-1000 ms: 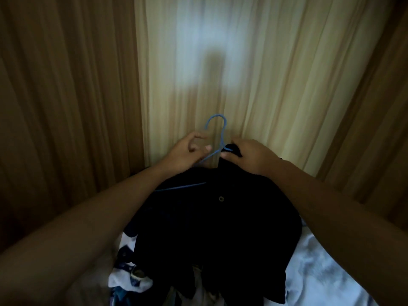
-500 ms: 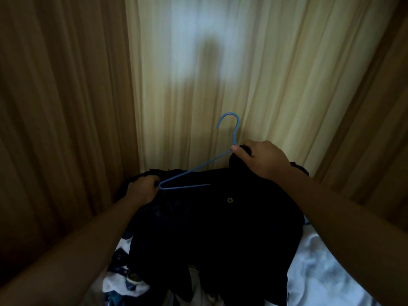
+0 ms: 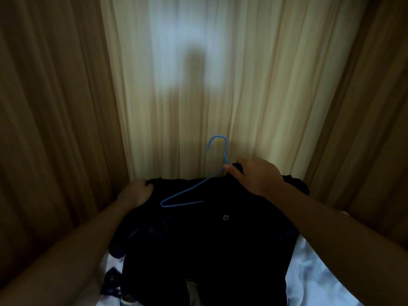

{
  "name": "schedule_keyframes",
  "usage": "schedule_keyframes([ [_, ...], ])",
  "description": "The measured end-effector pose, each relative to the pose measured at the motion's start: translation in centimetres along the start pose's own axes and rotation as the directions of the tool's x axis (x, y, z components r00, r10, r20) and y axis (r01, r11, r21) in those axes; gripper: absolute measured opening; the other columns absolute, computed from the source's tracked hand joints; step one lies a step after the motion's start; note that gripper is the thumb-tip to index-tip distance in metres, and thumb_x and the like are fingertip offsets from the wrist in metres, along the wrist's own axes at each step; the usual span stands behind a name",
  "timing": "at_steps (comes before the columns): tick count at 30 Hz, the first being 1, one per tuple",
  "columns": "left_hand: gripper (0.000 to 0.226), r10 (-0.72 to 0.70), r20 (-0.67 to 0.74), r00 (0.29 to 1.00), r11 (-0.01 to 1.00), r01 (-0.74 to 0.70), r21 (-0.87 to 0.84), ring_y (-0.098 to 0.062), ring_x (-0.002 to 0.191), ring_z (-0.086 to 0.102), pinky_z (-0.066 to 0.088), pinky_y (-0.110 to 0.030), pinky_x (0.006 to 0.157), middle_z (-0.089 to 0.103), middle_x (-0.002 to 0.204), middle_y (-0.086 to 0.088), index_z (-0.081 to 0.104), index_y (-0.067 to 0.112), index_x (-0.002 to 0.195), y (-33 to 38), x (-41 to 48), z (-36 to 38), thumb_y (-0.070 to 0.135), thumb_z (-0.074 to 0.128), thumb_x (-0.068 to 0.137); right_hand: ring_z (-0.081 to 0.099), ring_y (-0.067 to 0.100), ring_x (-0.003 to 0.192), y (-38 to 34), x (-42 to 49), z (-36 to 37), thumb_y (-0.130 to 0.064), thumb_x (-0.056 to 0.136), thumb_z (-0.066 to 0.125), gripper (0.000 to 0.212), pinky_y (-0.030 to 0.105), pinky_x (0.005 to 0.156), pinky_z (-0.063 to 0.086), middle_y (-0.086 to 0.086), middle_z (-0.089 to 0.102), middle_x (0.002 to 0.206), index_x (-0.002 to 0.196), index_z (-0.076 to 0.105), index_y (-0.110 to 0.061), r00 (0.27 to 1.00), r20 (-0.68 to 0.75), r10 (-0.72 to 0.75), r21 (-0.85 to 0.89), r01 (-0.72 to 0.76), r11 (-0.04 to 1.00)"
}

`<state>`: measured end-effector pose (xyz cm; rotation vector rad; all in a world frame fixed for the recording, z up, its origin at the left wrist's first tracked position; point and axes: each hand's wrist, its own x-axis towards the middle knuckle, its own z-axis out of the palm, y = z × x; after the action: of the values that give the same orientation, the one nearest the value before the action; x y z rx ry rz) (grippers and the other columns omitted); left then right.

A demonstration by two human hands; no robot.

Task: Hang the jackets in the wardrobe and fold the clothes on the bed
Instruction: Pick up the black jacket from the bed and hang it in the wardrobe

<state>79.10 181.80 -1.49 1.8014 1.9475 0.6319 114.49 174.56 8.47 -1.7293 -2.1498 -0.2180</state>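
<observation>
The left hand (image 3: pixel 135 193) is seen curled round the left shoulder edge of a dark jacket (image 3: pixel 209 239), fingers closed on the cloth. The right hand (image 3: pixel 254 175) is seen pinching the jacket collar, thumb tip touching the neck of a blue wire hanger (image 3: pixel 225 151). The hook is turned upward; the hanger's left arm is exposed on top of the cloth, the right arm hidden. One round button (image 3: pixel 225 217) is noted on the jacket front. The jacket is spread over the far edge of the bed (image 3: pixel 320 272), white sheet showing at the near right. Patterned clothing (image 3: pixel 112 277) is noted at the near left. Pale curtains (image 3: pixel 198 85) are recorded behind, brown drapes (image 3: pixel 55 107) at both sides.
</observation>
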Motion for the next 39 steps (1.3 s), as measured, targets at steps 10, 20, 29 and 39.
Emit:
schedule_keyframes([
  [10,0.025,0.453,-0.118,0.884,0.848,-0.468,-0.248,-0.022,0.084,0.063,0.043,-0.029,0.072,0.067,0.086,-0.006,0.066,0.012,0.095,16.8,-9.3,-9.8,0.032,0.055,0.087,0.066,0.033,0.083,-6.4,2.9,-5.3,-0.083,0.091,0.026,0.073,0.036,0.064,0.047,0.008,0.068,0.085,0.092,0.063,-0.020,0.956,-0.285,0.070,0.049,-0.059,0.997],
  [20,0.038,0.698,-0.210,0.685,0.690,-0.564,0.453,-0.032,0.087,0.065,0.049,-0.040,0.069,0.065,0.095,-0.004,0.031,0.030,0.114,16.5,-12.9,-17.2,0.055,0.053,0.097,0.061,0.025,0.072,-8.3,5.0,-14.8,-0.082,0.087,0.041,0.066,0.035,0.064,0.050,-0.001,0.062,0.069,0.077,0.055,-0.019,0.887,-0.459,0.043,0.275,0.096,0.957],
  [29,0.031,0.650,-0.519,0.555,0.700,-0.172,0.693,-0.039,0.088,0.065,0.039,-0.037,0.063,0.066,0.096,-0.010,0.032,0.023,0.130,22.2,-16.7,-27.4,0.043,0.037,0.105,0.057,0.024,0.080,-10.5,9.0,-22.0,-0.060,0.099,0.047,0.039,0.042,0.070,0.050,-0.003,0.056,0.088,0.101,0.041,-0.021,0.850,-0.455,-0.264,0.111,0.349,0.931],
  [39,0.032,0.616,-0.570,0.544,0.660,0.039,0.751,-0.031,0.070,0.050,0.039,-0.039,0.062,0.053,0.079,-0.003,0.029,0.028,0.134,28.4,-18.4,-37.6,0.035,0.039,0.104,0.056,0.032,0.089,-15.0,16.5,-30.0,-0.050,0.108,0.030,0.035,0.041,0.071,0.047,0.007,0.059,0.097,0.115,0.045,-0.019,0.782,-0.593,-0.192,0.091,0.302,0.949],
])
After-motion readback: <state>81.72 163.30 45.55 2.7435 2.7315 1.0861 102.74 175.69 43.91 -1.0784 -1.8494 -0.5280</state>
